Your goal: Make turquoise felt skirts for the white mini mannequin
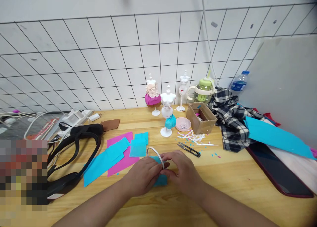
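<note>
A narrow white band of tape [156,153], curved like a thin roll, stands up between my hands. My left hand [143,174] has its fingers closed around the band's lower part, over a blue fabric-like piece [160,180] flat on the table. The thumb and index finger of my right hand [184,169] close in on the band's right side; their tips are partly hidden. Just beyond lie small blue pieces [138,148]. A white mini mannequin [168,99] with a puffy blue piece [170,121] at its base stands further back.
Black thread snips [189,149] lie near white strip scraps [194,137]. Behind are a pink dish [183,129], a cardboard box [206,125], a dressed mannequin [153,96] and another mannequin [183,88]. Blue strips [104,159] over a magenta sheet [131,161] and a black headset [86,131] lie left.
</note>
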Demonstrator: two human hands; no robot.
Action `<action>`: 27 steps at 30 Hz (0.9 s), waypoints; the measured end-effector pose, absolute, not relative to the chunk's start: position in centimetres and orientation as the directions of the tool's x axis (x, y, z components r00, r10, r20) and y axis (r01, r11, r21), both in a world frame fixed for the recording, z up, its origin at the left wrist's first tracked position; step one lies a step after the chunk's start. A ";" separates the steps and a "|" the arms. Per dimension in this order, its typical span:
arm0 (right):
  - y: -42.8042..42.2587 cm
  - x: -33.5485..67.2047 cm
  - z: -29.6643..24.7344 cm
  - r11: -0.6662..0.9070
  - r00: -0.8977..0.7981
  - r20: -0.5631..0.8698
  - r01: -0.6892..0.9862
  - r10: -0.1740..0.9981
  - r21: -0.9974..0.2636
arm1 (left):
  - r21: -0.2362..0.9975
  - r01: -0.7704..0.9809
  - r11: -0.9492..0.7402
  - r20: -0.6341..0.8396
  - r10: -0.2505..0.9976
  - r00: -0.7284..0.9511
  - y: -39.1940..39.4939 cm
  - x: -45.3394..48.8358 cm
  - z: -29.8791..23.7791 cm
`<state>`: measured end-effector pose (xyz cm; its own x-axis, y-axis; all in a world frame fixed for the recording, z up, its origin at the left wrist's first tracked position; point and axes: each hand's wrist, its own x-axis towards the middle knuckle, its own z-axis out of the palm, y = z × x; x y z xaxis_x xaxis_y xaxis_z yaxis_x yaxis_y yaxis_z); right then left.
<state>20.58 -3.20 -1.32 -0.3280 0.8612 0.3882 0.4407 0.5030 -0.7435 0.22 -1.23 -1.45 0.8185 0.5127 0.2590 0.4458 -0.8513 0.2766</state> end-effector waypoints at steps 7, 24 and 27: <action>-3.5 20.5 -1.4 0.531 -0.305 0.435 0.466 0.847 -0.708 | 0.213 0.466 -0.858 0.281 0.511 0.812 -1.3 0.3 -1.4; -3.2 21.0 -1.0 0.482 -0.358 0.346 0.431 0.867 -0.763 | 0.118 0.476 -0.872 0.264 0.490 0.831 -1.3 -0.1 -1.0; -3.2 21.1 -1.1 0.490 -0.371 0.348 0.421 0.861 -0.764 | 0.130 0.488 -0.863 0.243 0.505 0.828 -1.4 -0.2 -1.0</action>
<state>21.07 -3.22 -1.05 -0.3709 0.8610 0.3479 0.4207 0.4898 -0.7636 -0.17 -1.37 -1.01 0.8285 0.5046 0.2430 0.4876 -0.8633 0.1301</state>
